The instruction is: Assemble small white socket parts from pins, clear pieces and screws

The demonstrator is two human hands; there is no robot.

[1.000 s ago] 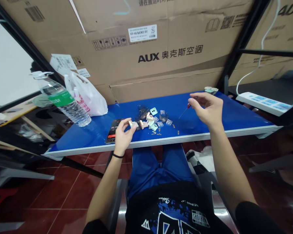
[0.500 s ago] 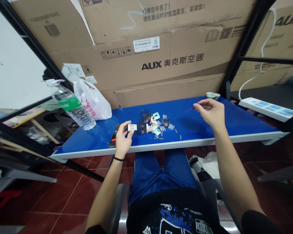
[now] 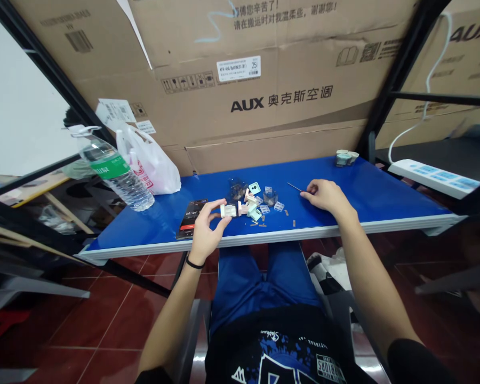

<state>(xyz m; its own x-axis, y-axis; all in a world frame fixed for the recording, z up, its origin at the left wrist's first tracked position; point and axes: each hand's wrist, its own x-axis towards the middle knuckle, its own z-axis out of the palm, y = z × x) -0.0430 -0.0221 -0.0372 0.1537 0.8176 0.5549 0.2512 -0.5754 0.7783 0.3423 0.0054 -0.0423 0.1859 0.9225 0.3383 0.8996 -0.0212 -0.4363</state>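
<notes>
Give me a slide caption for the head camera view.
Left hand holding a small pale plastic piece, right hand holding a thin red-handled metal tool, at a shiny blue table.

A water bottle (image 3: 117,173) stands beside a plastic bag (image 3: 156,168) before a cardboard box (image 3: 280,125); far right, a power strip (image 3: 436,176).

Blue tabletop (image 3: 392,198) bearing a water bottle (image 3: 118,178), white plastic bag (image 3: 156,168), smartphone (image 3: 189,220), loose plastic parts (image 3: 253,208) and small brown strips (image 3: 294,223).
</notes>
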